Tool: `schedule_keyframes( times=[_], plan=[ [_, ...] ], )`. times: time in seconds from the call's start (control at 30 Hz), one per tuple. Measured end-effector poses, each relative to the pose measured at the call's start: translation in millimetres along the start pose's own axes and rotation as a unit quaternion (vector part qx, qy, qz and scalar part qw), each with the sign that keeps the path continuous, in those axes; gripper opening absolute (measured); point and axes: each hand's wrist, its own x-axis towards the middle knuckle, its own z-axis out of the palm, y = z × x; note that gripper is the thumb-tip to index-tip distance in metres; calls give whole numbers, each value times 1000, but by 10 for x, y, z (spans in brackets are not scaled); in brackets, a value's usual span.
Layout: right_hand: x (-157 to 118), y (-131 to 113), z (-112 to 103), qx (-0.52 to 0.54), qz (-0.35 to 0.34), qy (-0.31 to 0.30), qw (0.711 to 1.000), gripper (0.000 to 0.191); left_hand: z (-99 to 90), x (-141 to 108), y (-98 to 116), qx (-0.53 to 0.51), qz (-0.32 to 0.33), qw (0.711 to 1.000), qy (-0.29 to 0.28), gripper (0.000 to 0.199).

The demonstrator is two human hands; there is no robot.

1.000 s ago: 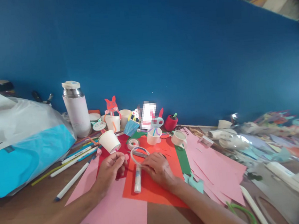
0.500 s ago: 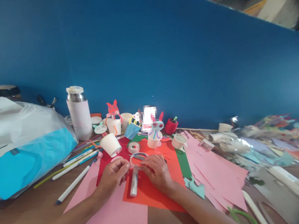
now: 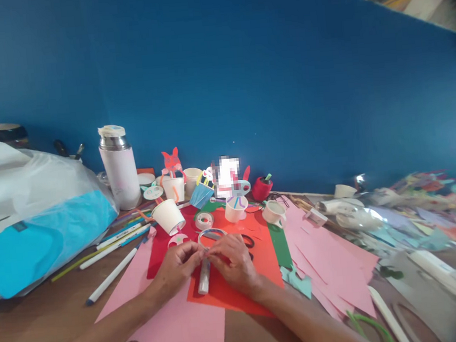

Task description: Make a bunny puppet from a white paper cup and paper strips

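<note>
My left hand (image 3: 182,263) and my right hand (image 3: 234,261) meet over the orange sheet (image 3: 262,290), fingertips pinched close together. Whatever lies between the fingertips is too small to make out. Just below them a clear tube (image 3: 204,280) rests on the sheet. Behind the fingers are a clear tape ring (image 3: 211,231) and a smaller white tape roll (image 3: 204,220). Scissors with dark handles (image 3: 248,240) lie partly hidden behind my right hand. A tilted white paper cup (image 3: 168,217) stands beyond my left hand, with a pink cut-out (image 3: 177,240) below it.
Decorated cups (image 3: 174,189) and a white flask (image 3: 120,170) stand along the blue wall. Markers (image 3: 111,277) and a plastic bag (image 3: 45,229) are at the left. Pink sheets (image 3: 331,258), a white mug (image 3: 274,214) and paper scraps (image 3: 416,229) lie to the right.
My hands have come together, their fingertips now meeting above the tube. My right hand has shifted left, and more of the scissors' dark handles shows. The view has shifted slightly.
</note>
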Motion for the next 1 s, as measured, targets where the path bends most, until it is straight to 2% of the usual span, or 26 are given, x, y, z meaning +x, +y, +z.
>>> schedule_keyframes(
  times=[0.3,0.53,0.67,0.8,0.9,1.0],
  plan=[
    [0,-20,-25,8,20,-16,1000,7,-9,-1,54,-1,-6,1000,2,18],
    [9,-33,-21,0,11,-11,1000,7,-18,17,6,41,43,998,-9,13],
    [11,-21,-19,13,10,-11,1000,7,-24,21,-32,27,42,999,-5,14],
    [5,-8,-20,23,10,-2,1000,7,-43,-3,0,12,13,1000,0,15],
    [-3,0,-15,25,8,0,1000,7,-102,5,74,19,4,1000,21,18],
    [-8,4,-10,21,8,0,1000,7,-235,70,154,76,38,993,76,22]
  ],
)
